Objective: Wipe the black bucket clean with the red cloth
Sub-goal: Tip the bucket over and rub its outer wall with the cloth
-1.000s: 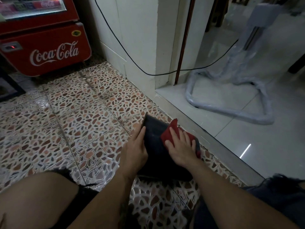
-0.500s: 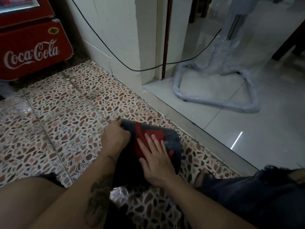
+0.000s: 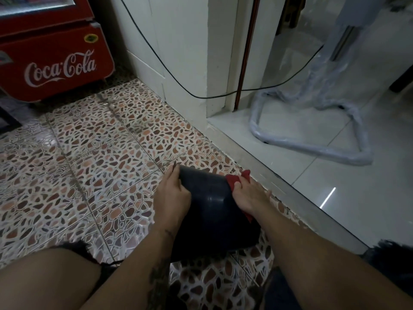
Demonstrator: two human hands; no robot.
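Note:
The black bucket (image 3: 212,211) lies on its side on the patterned floor tiles between my knees, its base end pointing away from me. My left hand (image 3: 173,195) grips the bucket's left side near the far end. My right hand (image 3: 250,198) presses the red cloth (image 3: 234,181) flat against the bucket's right side. Most of the cloth is hidden under my palm; red shows past my fingertips and below my wrist.
A red Coca-Cola cooler (image 3: 55,63) stands at the back left. A white wall corner (image 3: 185,63) with a hanging black cable (image 3: 169,72) rises ahead. A raised threshold (image 3: 279,182) runs along the right, with a plastic-wrapped metal stand (image 3: 312,139) on the white floor beyond.
My right hand slid the cloth from the bucket's top over to its right side. My left hand shifted along the left side toward the far end.

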